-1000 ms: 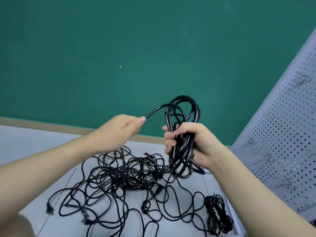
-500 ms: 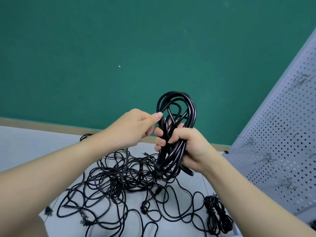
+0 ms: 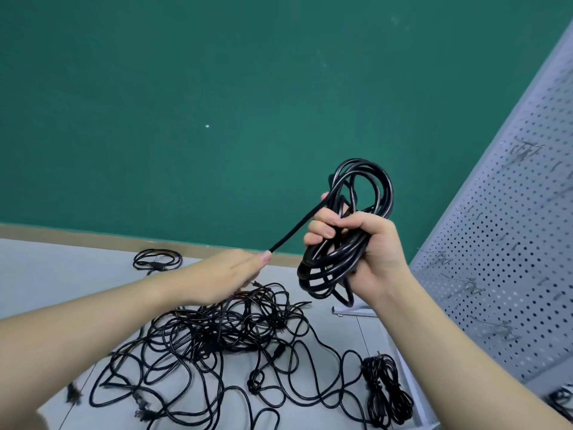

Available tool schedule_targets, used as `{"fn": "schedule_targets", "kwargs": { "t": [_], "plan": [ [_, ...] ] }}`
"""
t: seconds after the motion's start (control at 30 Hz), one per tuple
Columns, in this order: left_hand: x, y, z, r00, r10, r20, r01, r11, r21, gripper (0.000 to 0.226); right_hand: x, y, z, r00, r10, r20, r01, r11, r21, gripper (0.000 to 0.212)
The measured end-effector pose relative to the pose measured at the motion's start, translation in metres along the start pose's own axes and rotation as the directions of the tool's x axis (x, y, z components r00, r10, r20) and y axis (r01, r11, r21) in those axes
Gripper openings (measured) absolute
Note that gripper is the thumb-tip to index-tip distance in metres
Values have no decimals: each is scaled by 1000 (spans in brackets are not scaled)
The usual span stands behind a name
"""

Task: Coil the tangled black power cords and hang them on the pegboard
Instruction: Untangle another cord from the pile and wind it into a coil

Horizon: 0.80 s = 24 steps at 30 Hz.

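Observation:
My right hand grips a coil of thick black power cord, its loops sticking out above and below the fist. A straight stretch of that cord runs down-left from the coil to my left hand, which pinches it between thumb and fingertips. Below both hands a big tangle of black cords spreads over the grey floor. The white pegboard leans at the right, with metal hooks on it.
A bundled black cord lies on the floor at the lower right, beside the pegboard's base. A small loose coil sits by the wall at the back left. A green wall fills the background.
My left hand has drawn away from the coil, down and to the left, pulling a length of cord taut. My right hand with the coil has shifted right and slightly up.

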State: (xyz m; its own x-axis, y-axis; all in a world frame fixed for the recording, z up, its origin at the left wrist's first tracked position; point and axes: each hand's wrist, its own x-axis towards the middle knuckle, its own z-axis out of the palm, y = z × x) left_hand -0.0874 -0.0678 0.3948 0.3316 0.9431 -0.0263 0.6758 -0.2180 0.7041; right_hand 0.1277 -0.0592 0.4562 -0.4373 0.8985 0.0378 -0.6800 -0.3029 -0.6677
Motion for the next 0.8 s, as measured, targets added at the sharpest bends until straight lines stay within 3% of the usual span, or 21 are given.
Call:
{"fn": "schedule_targets", "kwargs": {
  "t": [0.1,0.2,0.27,0.5,0.67,0.8],
  "plan": [
    [-4,19,-13,985,56,-163,-57,998,-2,57,2,-12,-3,997,-76,-26,75,996,-50,27],
    [-8,44,-20,949,145,-279,-154,988,-12,59,4,-12,-5,995,-92,-33,84,979,-187,45],
    [-12,57,-20,939,154,-309,-171,985,-30,59,5,-6,-5,997,-81,-19,77,982,-173,52],
    [-17,80,-6,994,91,-68,-99,987,-126,59,2,-5,5,998,-35,55,48,966,-253,44],
    [-18,76,-6,993,60,97,-32,962,-271,59,-5,-7,9,990,78,114,-39,948,-316,24],
    [-17,70,-5,989,73,129,-32,955,-293,59,-6,-6,11,978,88,191,-51,980,-194,14]
  ]
}}
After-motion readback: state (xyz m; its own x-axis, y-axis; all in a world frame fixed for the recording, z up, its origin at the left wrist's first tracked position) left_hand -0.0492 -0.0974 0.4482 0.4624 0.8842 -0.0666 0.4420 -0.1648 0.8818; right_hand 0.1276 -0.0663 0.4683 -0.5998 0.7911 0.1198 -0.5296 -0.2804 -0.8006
